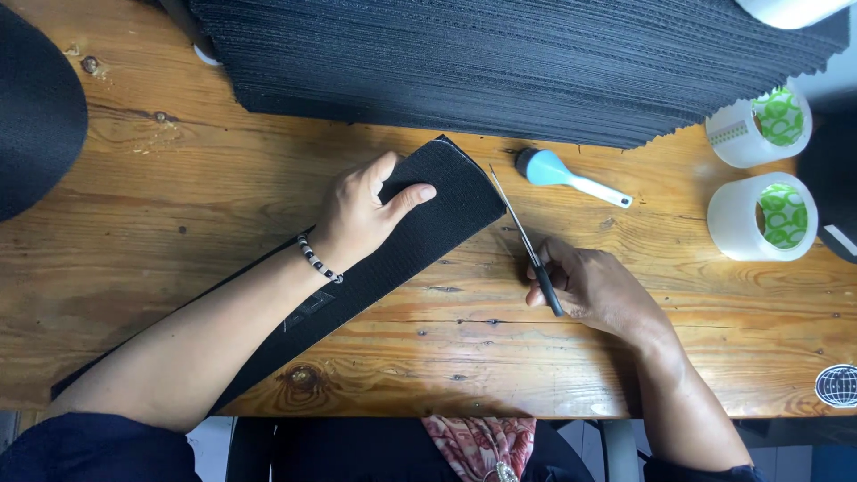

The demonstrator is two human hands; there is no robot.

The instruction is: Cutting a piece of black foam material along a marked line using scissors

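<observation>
Long black ribbed fabric strip [420, 228] flat on the wooden table [223, 178], pinned under left hand [361, 214] — fingers spread, gripping nothing; right hand [594, 286] curled around thin black-handled scissors [527, 241], tip just beside strip's end; risks — slipping cloth, nicked thumb.

1. A round sticker [837, 385], white with a dark globe-grid pattern, is sitting at the lower right edge of the frame.
2. A small pale rectangular label [728, 133] is showing on the upper tape roll [759, 128], upper right of the frame.
</observation>
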